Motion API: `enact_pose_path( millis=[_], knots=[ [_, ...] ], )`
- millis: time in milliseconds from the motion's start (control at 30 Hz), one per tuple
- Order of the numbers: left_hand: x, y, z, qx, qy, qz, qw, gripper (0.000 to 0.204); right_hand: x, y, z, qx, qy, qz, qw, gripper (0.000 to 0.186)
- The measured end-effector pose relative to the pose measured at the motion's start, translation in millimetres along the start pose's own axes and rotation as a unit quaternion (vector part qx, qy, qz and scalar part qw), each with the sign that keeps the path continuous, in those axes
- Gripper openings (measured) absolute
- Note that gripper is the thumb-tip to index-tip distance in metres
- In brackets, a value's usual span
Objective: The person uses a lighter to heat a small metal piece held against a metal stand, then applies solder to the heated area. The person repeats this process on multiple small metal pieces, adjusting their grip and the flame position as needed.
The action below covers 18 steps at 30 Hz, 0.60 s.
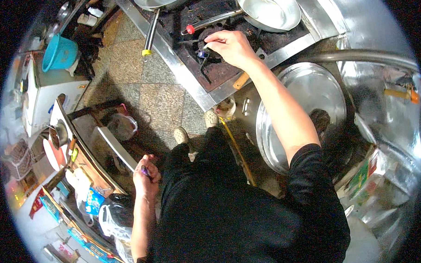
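Stove (221,79) | right hand (232,48) above | red-tipped pan handle (218,20) just beyond

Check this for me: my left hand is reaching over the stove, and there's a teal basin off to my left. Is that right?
Not quite. The head view shows your right hand reaching over the stove. The teal basin is off to your left, as you said.

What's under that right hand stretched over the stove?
Around the right hand, the stove's dark top shows, with a black metal piece nearby. Whatever lies directly beneath the palm is covered.
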<state>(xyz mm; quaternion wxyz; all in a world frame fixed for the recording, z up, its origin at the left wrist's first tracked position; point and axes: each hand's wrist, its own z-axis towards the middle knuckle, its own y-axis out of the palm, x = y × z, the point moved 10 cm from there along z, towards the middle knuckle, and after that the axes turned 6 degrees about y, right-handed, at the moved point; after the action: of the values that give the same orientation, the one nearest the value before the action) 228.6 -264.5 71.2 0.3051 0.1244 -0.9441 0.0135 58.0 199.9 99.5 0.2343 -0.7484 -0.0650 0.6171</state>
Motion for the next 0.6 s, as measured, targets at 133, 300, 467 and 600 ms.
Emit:
enact_pose_path(
  millis=[133, 300, 467, 600],
  knots=[
    [5.8, 19.8, -4.4, -0.021, 0.016, 0.058, 0.998, 0.022, 10.8, -3.4, -3.4, 0.016, 0.007, 0.041, 0.999, 0.018],
    [23.6, 58.4, 32.4, -0.127, 0.12, 0.207, 0.963, 0.023, 23.0, -7.7, -8.7, 0.049, 0.016, 0.101, 0.994, 0.018],
    [37.9, 159.9, 67.8, -0.261, 0.304, 0.355, 0.845, 0.018, 41.1, -18.1, -9.0, 0.153, -0.034, 0.2, 0.967, 0.02],
    [27.4, 229.5, 73.6, -0.355, 0.408, 0.356, 0.761, 0.021, 54.1, -13.6, -18.0, 0.182, -0.056, 0.296, 0.936, 0.02]
  ],
)
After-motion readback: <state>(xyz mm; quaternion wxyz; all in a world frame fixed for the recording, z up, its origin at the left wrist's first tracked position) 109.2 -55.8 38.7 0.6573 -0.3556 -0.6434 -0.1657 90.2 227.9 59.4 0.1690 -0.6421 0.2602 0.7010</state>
